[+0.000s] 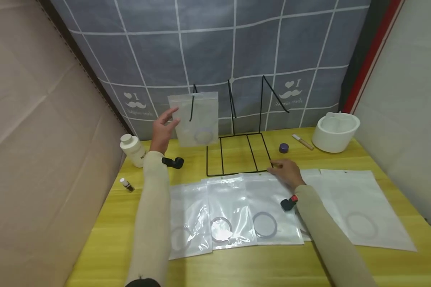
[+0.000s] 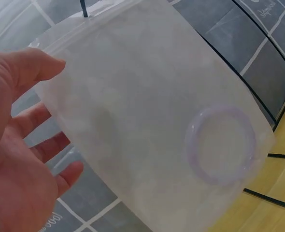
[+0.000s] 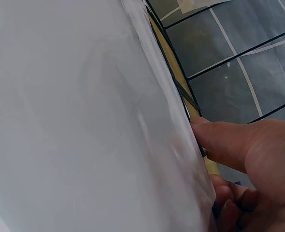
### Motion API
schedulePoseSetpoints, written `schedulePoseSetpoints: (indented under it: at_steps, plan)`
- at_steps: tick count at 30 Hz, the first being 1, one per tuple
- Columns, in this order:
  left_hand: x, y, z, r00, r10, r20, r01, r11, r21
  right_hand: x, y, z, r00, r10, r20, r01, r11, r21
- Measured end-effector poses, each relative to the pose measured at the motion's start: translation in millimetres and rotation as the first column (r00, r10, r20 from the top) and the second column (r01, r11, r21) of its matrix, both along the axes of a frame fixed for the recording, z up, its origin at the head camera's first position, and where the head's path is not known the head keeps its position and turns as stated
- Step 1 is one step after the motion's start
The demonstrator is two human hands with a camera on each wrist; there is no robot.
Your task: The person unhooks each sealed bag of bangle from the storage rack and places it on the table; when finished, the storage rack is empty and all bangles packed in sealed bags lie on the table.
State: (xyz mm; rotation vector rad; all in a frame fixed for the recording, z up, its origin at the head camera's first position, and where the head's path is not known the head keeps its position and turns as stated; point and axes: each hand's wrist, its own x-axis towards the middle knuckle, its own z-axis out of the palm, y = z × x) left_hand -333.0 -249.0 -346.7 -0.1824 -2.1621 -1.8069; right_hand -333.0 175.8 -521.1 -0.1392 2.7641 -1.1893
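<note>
Frosted plastic bag [image 1: 196, 118] hangs on the leftmost hook of the wire rack [image 1: 237, 153], a purple ring [image 2: 221, 144] inside. Left hand [image 1: 163, 129] is beside its left edge, fingers spread, gripping nothing. Right hand [image 1: 285, 172] rests at the rack's front right corner over the flat bags [image 1: 237, 207]; its fingers look loosely curled, though the grip can't be confirmed. Bag likely light, limp, slippery; best pinched at the top edge. Count: 1 hung, about 5 flat, 3 hooks.
</note>
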Motion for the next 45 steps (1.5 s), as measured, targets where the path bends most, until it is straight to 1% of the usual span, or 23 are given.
schedulePoseSetpoints:
  at_steps: [2,5,9,12,15,17,23,28,31,34,37,40,45]
  plan:
    - [-0.8,0,1.9,1.000,-0.006,-0.008,0.006,1.000,-0.002,-0.6,-1,-1.5,1.000,-0.002,0.002,0.002,1.000,0.003]
    - [-3.4,0,1.3,1.000,-0.012,-0.015,0.012,1.000,0.010,-1.2,-3,-1.6,1.000,-0.005,0.009,0.005,1.000,0.005]
    - [-6.4,-1,-1.9,0.998,-0.038,-0.044,0.040,0.998,0.054,-2.0,-3,-0.8,1.000,-0.004,0.001,0.004,1.000,0.008]
    - [-8.2,-1,-5.3,0.995,-0.067,-0.073,0.073,0.993,0.088,-2.5,-2,-0.8,1.000,-0.002,-0.011,0.002,1.000,0.020]
    - [-8.5,-2,-8.4,0.991,-0.089,-0.098,0.100,0.989,0.113,-2.5,-2,-1.3,1.000,0.005,-0.024,-0.004,0.999,0.038]
    - [-6.3,-3,-8.9,0.990,-0.093,-0.110,0.105,0.988,0.112,-2.2,-3,-1.5,1.000,0.007,-0.024,-0.005,0.999,0.044]
    - [7.5,-6,-8.1,0.986,-0.085,-0.142,0.098,0.991,0.088,-0.6,-4,-1.2,1.000,0.007,-0.018,-0.006,0.999,0.043]
    - [22.0,-9,-8.7,0.972,-0.109,-0.207,0.126,0.990,0.071,-0.9,-3,-0.4,1.000,0.006,-0.019,-0.005,0.999,0.044]
    - [29.6,-12,-10.9,0.966,-0.107,-0.237,0.120,0.992,0.045,-0.7,-3,-0.3,1.000,0.006,-0.013,-0.006,0.999,0.044]
    - [36.0,-16,-13.6,0.969,-0.100,-0.226,0.110,0.993,0.031,0.0,-2,-0.6,1.000,0.002,-0.011,-0.001,0.999,0.041]
    - [42.9,-20,-14.6,0.972,-0.109,-0.206,0.114,0.993,0.013,0.5,-2,-0.8,1.000,0.000,-0.016,0.000,0.999,0.037]
    - [50.8,-22,-12.9,0.970,-0.129,-0.206,0.130,0.991,-0.008,0.1,-1,-1.0,1.000,0.003,-0.020,-0.002,0.999,0.041]
    - [63.6,-23,-7.5,0.965,-0.142,-0.222,0.135,0.990,-0.046,-0.1,-3,0.3,1.000,0.003,-0.017,-0.002,0.999,0.046]
